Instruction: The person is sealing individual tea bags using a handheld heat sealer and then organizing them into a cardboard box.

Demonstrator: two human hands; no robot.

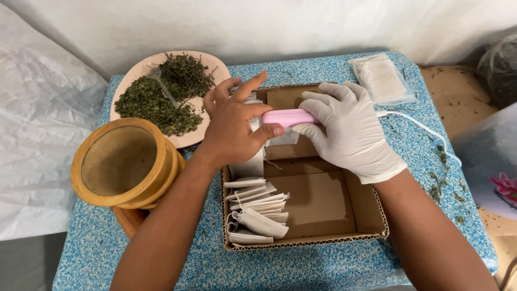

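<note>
My left hand (232, 125), bare, pinches the left end of a small pink sealer device (288, 117) with thumb and fingers, and a white tea bag (249, 161) hangs beneath it. My right hand (347, 129), in a white glove, grips the right end of the same pink device. A white cord (425, 129) runs from it to the right. Both hands hover over an open shallow cardboard box (371, 215). Several filled white tea bags (257, 213) lie stacked along the box's left side.
A beige plate (212, 67) with dried green herbs (161, 97) sits at the back left. A yellow wooden mortar (124, 161) stands in front of it. A clear pack of empty bags (383, 78) lies at the back right. Herb crumbs dot the blue speckled table (301, 269).
</note>
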